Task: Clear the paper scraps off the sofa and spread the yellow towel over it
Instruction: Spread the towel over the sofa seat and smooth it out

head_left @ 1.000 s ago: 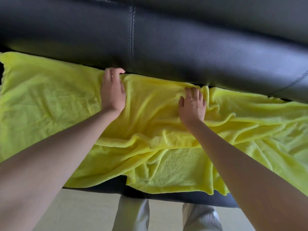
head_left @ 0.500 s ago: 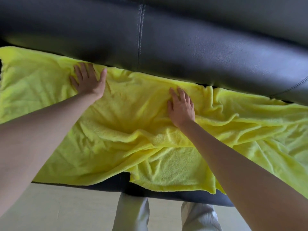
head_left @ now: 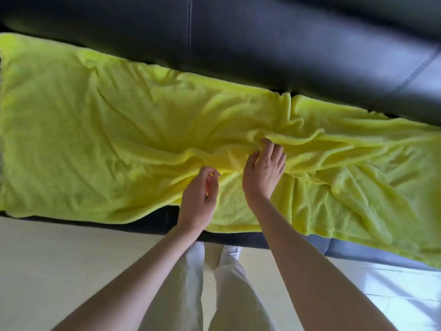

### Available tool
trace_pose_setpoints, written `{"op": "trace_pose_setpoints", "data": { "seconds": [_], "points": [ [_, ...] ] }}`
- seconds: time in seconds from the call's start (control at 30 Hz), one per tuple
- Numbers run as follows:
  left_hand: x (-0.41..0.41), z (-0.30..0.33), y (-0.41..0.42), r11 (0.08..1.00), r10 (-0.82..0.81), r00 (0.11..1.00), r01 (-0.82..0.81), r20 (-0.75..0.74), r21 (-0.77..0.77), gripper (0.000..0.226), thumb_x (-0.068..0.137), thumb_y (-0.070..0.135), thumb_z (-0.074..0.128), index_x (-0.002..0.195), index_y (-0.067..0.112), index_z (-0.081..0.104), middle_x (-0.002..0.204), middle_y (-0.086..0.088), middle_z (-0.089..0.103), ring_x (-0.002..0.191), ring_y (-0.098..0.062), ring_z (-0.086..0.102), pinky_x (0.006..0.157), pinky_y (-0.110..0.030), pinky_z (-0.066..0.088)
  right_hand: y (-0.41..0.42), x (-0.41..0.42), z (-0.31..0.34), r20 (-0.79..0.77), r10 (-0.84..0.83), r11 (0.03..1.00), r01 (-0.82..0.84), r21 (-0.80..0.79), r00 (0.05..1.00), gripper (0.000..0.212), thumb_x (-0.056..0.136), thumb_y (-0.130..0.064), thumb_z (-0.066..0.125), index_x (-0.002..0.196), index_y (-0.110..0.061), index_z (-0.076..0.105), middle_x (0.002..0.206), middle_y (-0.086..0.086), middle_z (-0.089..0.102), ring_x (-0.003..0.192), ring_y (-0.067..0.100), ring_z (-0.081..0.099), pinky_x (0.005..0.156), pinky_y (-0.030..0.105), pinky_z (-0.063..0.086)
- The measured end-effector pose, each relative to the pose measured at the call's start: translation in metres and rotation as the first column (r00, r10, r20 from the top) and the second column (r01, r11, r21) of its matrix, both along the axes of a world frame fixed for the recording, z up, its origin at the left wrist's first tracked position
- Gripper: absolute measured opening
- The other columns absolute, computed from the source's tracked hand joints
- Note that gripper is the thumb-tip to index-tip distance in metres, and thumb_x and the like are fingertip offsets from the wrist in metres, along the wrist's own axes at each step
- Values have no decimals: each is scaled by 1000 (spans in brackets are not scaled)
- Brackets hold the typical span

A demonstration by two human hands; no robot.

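The yellow towel (head_left: 95,127) lies along the seat of the black leather sofa (head_left: 262,44). Its left half is fairly flat, while the middle and right are bunched into folds. My left hand (head_left: 199,199) is at the towel's front middle, with thumb and curled fingers pinching a raised fold. Just to its right, my right hand (head_left: 265,170) curls its fingertips into the same ridge of cloth. No paper scraps are visible.
The sofa backrest runs across the top of the view. The seat's front edge (head_left: 152,220) shows below the towel, and the towel's right part hangs over it. Pale floor tiles (head_left: 71,259) and my light trousers (head_left: 186,283) are below.
Both hands have left the towel's back edge by the backrest and come toward me to the bunched middle fold. The left hand moved right, close to the right hand.
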State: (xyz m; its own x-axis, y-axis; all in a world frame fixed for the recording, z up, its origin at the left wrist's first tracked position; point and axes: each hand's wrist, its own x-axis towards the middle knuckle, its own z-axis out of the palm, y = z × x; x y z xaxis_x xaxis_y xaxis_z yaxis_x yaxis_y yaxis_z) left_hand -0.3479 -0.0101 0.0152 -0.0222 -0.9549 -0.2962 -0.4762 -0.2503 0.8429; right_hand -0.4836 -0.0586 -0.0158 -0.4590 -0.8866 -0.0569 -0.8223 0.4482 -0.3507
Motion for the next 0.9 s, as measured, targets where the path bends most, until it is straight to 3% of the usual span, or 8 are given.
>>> {"op": "trace_pose_setpoints", "data": {
  "seconds": [0.1,0.27,0.43,0.5,0.57,0.63,0.77,0.9],
  "points": [
    [-12,-10,50,979,-10,998,22,-61,201,19,101,26,41,89,20,54,54,3,46,43,-10,39,42,-27,30,45,-12,0,-21,23,998,-22,61,1000,28,87,-14,50,115,-12,53,108,8,53,98,28,49,83,38,38],
    [-17,-31,87,822,33,973,-155,226,548,25,96,37,40,98,17,56,82,2,63,67,-16,59,55,-28,41,106,-33,-1,127,280,939,-298,169,952,19,84,-6,52,103,-9,54,98,7,57,91,26,51,77,36,42],
    [-15,-45,97,565,390,791,-610,471,556,67,82,51,62,122,0,45,127,-18,49,114,-35,50,96,-44,43,145,-51,6,173,-161,965,118,233,972,17,88,-13,49,104,-8,51,106,9,55,101,28,49,76,36,38],
    [-18,-41,91,337,564,717,-653,410,678,79,79,53,68,132,4,35,132,-13,45,114,-29,52,98,-42,45,146,-66,12,167,-595,797,552,245,786,27,92,-24,49,112,-7,48,119,13,51,113,32,45,90,39,37],
    [-21,-37,86,171,747,602,-582,280,795,70,79,49,70,129,9,42,115,-6,54,102,-19,56,90,-32,51,143,-91,11,224,-910,410,840,354,349,41,95,-34,45,125,-6,42,128,14,47,118,32,44,97,40,35],
    [-26,-37,87,125,814,552,-469,180,875,47,82,41,71,113,12,51,92,-1,54,94,-13,56,84,-26,51,148,-120,4,396,-917,178,840,512,-46,46,95,-42,46,127,-9,45,116,10,55,97,26,56,87,38,44],
    [-39,-41,95,135,829,552,-358,93,924,27,82,30,74,89,13,54,85,3,54,94,-11,56,88,-29,50,168,-158,-7,587,-782,279,724,631,-210,20,89,-34,63,86,-16,56,75,0,59,58,11,54,42,18,43],
    [-58,-43,108,196,827,559,-397,67,896,30,84,24,72,108,12,58,98,1,54,97,-8,54,93,-29,51,177,-175,-12,660,-698,377,642,668,-277,17,86,-19,68,75,-17,55,58,-4,57,45,7,53,44,17,44]
  ]
}}
